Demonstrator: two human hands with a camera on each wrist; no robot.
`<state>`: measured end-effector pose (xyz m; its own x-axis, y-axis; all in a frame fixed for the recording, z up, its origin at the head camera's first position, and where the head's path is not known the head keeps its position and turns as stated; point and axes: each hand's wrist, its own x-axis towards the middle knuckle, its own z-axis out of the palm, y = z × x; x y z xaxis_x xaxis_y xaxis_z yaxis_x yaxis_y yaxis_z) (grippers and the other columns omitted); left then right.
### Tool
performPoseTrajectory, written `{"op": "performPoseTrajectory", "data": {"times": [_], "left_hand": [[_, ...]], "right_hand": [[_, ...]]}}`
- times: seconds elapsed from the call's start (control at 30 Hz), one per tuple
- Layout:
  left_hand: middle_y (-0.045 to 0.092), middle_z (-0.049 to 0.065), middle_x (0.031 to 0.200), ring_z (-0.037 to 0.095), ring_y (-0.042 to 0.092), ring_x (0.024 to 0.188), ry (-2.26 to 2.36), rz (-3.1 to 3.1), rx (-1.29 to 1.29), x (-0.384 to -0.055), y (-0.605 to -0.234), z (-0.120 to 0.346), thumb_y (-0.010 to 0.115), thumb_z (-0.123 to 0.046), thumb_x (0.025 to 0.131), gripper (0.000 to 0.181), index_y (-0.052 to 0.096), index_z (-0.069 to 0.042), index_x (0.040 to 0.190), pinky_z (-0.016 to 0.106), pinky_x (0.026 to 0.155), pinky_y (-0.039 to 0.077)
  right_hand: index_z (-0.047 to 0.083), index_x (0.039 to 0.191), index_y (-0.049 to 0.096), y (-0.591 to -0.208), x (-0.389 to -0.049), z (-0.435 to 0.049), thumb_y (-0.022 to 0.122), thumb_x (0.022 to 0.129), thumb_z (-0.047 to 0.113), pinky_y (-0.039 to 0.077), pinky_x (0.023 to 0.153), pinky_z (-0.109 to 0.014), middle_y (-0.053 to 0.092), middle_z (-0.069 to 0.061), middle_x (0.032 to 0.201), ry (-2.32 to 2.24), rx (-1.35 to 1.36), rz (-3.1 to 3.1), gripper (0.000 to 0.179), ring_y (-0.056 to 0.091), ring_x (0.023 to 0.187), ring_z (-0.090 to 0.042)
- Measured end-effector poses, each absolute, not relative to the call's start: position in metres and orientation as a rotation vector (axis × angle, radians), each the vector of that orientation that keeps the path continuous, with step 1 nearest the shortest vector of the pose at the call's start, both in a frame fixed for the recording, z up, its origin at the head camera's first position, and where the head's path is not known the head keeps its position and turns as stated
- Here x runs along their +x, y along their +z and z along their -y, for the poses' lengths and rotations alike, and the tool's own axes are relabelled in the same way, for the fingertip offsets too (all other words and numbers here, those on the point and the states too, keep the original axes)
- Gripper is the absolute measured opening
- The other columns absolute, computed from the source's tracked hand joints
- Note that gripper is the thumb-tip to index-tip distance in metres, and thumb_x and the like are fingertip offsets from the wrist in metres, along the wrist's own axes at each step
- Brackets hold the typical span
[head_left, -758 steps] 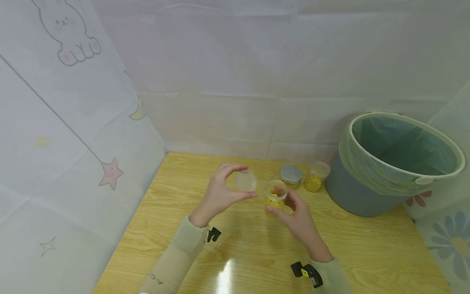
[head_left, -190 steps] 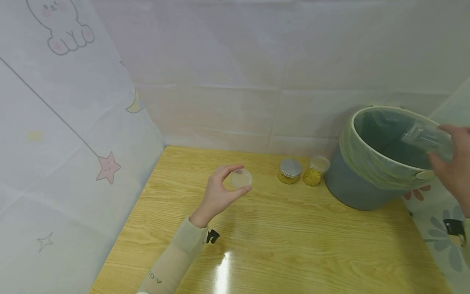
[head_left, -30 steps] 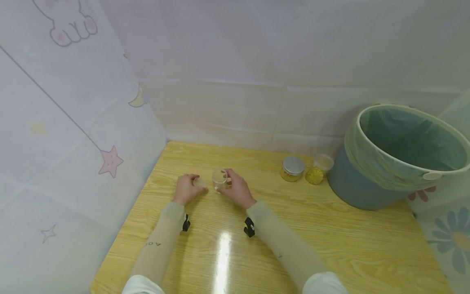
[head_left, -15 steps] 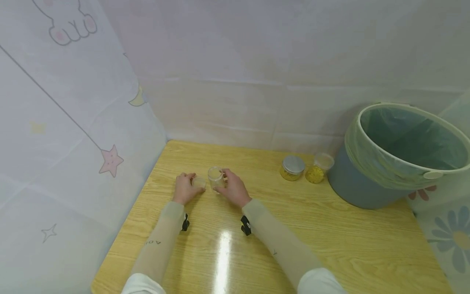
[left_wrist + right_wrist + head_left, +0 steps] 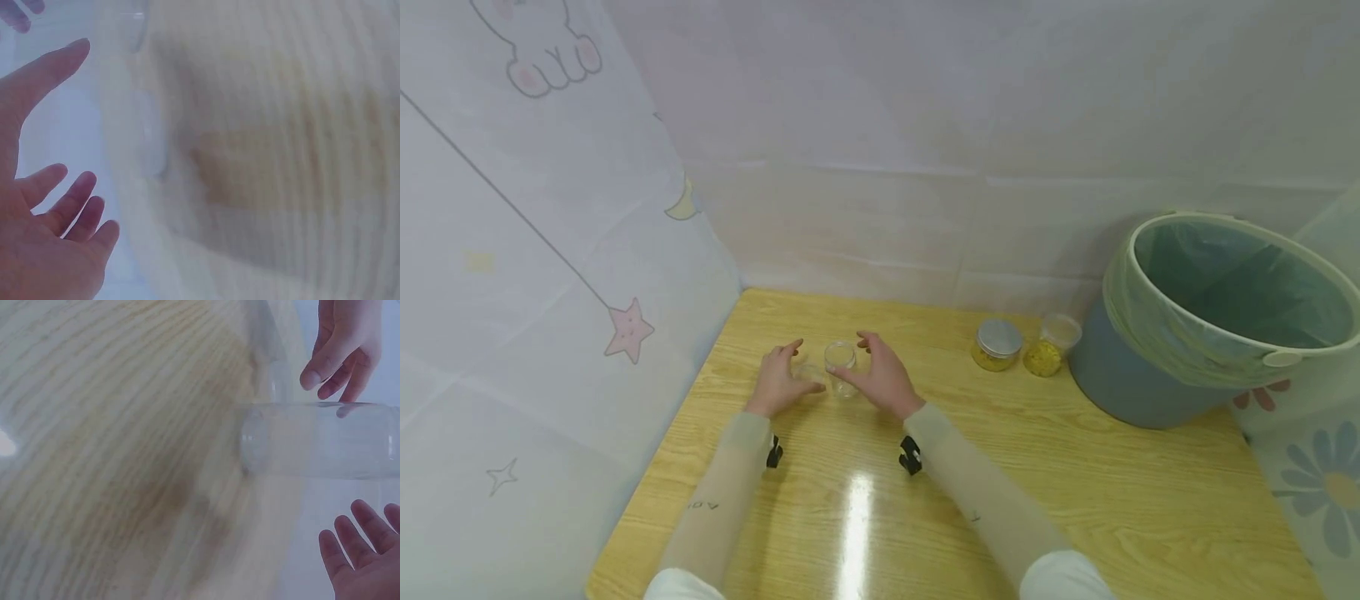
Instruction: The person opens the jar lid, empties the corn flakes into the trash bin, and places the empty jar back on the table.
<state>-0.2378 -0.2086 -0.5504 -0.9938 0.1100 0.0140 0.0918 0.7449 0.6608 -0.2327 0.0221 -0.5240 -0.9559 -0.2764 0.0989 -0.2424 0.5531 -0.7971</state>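
Note:
A clear plastic jar (image 5: 842, 379) stands upright and uncapped on the wooden table, with nothing seen inside; its smooth wall fills much of the right wrist view (image 5: 319, 440). Just left of it, a clear round lid (image 5: 808, 377) lies on the wood, also in the left wrist view (image 5: 153, 134). My left hand (image 5: 778, 382) hovers around the lid, fingers spread and apart from it. My right hand (image 5: 883, 379) is beside the jar, its fingers loosened; the thumb overlaps the jar in the head view, but the right wrist view shows a gap between fingers and jar.
Toward the back right stand a silver-lidded jar (image 5: 997, 343) with yellow contents and a clear-lidded jar (image 5: 1045, 354) of yellow pieces. A blue-grey bin (image 5: 1120, 367) with a plastic liner is at the right end. Printed cloth hangs behind and to the left of the table (image 5: 1037, 500).
The jar held yellow pieces earlier, then was held over the bin. Within the last second, the right hand set the jar beside the lid, and both hands let go, fingers spreading.

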Motion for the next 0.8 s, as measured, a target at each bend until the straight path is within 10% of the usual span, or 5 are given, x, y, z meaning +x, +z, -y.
{"op": "performPoseTrajectory", "data": {"times": [0.8], "left_hand": [[0.059, 0.008, 0.137, 0.030, 0.052, 0.126, 1.606, -2.965, 0.527, -0.216, -0.464, 0.182, 0.078, -0.022, 0.092, 0.057, 0.056, -0.007, 0.142, 0.051, 0.107, 0.038]], "right_hand": [[0.016, 0.149, 0.043, -0.474, -0.231, -0.086, 0.063, 0.097, 0.056, 0.039, 0.103, -0.050, 0.053, -0.010, 0.140, -1.828, -0.427, -2.735, 0.069, 0.047, 0.127, -0.029]]}}
